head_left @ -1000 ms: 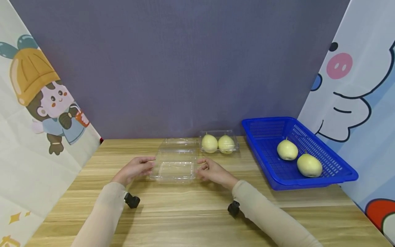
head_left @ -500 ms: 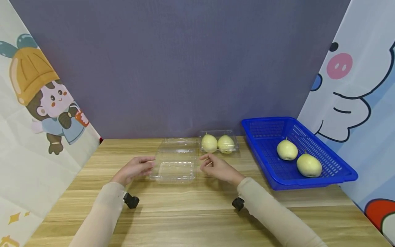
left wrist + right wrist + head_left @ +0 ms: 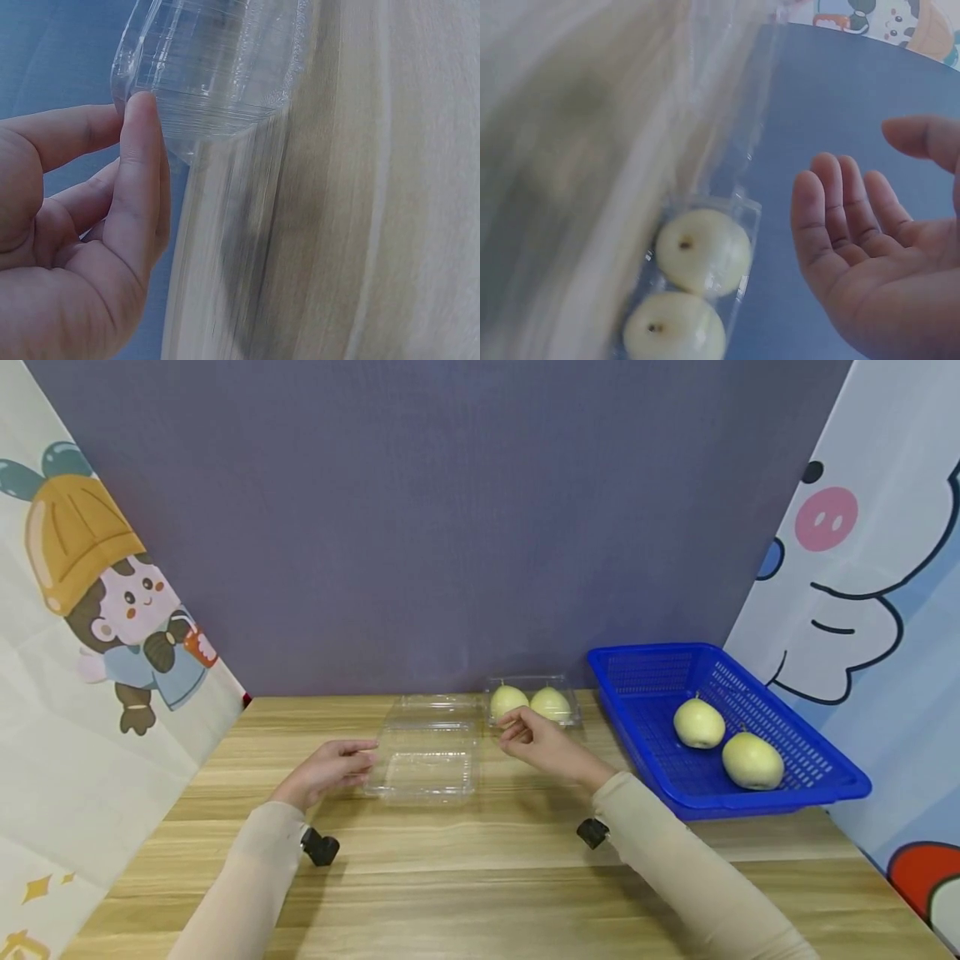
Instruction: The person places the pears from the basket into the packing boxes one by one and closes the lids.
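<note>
My right hand [image 3: 546, 747] is leaving the empty box [image 3: 427, 792], relaxed, holding nothing. My left hand [image 3: 327, 772] is pinching it, probably steadying it alone.

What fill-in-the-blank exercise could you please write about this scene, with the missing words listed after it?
The colour of the basket is ____.
The person's hand that pinches the open container is the ____ one.
The number of fruits in the far container is ____.
The right hand holds ____.

Missing words: blue; left; two; nothing.
</note>
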